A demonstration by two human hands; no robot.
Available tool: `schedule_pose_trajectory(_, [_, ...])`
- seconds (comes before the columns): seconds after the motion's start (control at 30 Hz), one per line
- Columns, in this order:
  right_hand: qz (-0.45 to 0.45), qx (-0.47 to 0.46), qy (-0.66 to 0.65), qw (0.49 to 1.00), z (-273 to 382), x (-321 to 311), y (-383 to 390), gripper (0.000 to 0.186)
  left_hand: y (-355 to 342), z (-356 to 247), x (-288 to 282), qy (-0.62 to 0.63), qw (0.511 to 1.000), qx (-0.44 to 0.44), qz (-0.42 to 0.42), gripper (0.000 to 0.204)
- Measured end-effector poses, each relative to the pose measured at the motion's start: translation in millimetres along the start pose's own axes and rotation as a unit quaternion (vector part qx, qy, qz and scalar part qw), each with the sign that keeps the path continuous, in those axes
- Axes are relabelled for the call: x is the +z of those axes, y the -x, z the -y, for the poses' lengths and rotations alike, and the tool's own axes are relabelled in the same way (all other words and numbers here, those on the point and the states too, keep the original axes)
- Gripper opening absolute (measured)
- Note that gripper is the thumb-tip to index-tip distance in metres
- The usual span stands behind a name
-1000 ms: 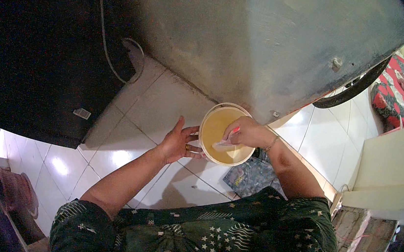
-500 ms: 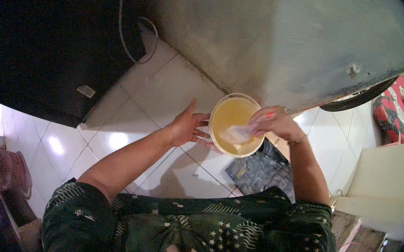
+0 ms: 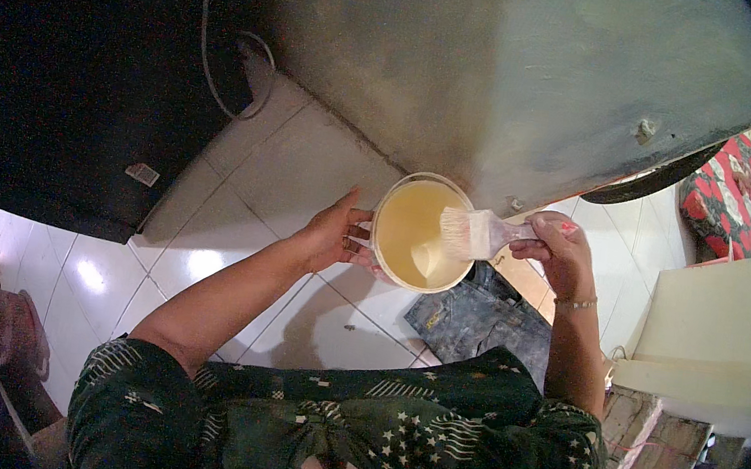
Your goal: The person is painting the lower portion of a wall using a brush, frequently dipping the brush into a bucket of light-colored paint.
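Note:
A round, clear-rimmed plastic tub [image 3: 406,186] holds pale yellow liquid paint. My left hand [image 3: 336,232] grips its left side, thumb pointing up and fingers against the outer wall; part of the fingers is hidden by the tub. In my right hand [image 3: 561,252], closed round the handle, is a wide paintbrush [image 3: 483,235] with whitish, paint-coated bristles. The brush lies roughly level, its bristles over the right part of the tub, above the paint. A bracelet circles my right wrist.
Ahead rises a grey, rough-surfaced wall [image 3: 593,83], with a dark bulky object [image 3: 88,94] and a pale cable [image 3: 204,52] to its left. Dark folded cloth [image 3: 490,315] lies on the white tiled floor [image 3: 357,320]. A pink basket [image 3: 14,325] stands at far left, wooden boards [image 3: 644,464] at lower right.
The brush has come up out of the tub and tilted level, its bristles now in plain sight. My right hand has moved right, away from the rim. My left hand stays at the tub.

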State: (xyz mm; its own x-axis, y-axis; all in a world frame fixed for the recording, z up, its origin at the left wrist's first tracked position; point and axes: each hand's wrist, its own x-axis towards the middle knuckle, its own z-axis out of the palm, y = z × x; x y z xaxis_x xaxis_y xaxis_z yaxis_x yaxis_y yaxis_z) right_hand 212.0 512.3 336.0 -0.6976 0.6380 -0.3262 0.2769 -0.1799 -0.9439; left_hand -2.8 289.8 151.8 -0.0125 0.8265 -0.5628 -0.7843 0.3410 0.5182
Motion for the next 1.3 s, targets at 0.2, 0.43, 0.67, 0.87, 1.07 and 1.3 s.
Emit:
schedule_pose_trajectory(0.2, [-0.124, -0.280, 0.458, 0.835, 61.9, 8.3, 36.0, 0.011, -8.4, 3.5, -3.2, -0.015, 0.999, 0.003, -0.032, 0.082])
schedule_pose_trajectory(0.43, [-0.225, -0.382, 0.504, 0.741, 101.8, 20.1, 77.2, 0.014, -10.0, -1.5, -0.5, -0.027, 0.999, -0.008, -0.025, 0.082])
schedule_pose_trajectory(0.67, [-0.293, -0.558, 0.588, 0.507, 82.2, 30.4, 93.1, 0.025, -10.4, -2.1, -3.2, -0.031, 0.998, 0.003, -0.054, 0.079])
schedule_pose_trajectory(0.87, [-0.162, -0.472, 0.730, 0.467, -35.6, 6.7, 38.4, 0.023, -8.4, -6.0, 10.1, -0.053, 0.997, -0.012, -0.059, 0.077])
schedule_pose_trajectory(1.07, [-0.079, -0.379, 0.612, 0.690, -32.2, 36.3, 43.7, 0.010, -4.3, 2.4, 17.0, -0.076, 0.993, 0.040, -0.081, 0.061])
schedule_pose_trajectory(1.3, [-0.218, -0.464, 0.533, 0.673, 30.8, 19.1, 55.9, 0.013, 2.9, 8.4, 26.8, -0.031, 0.992, 0.078, -0.089, 0.060])
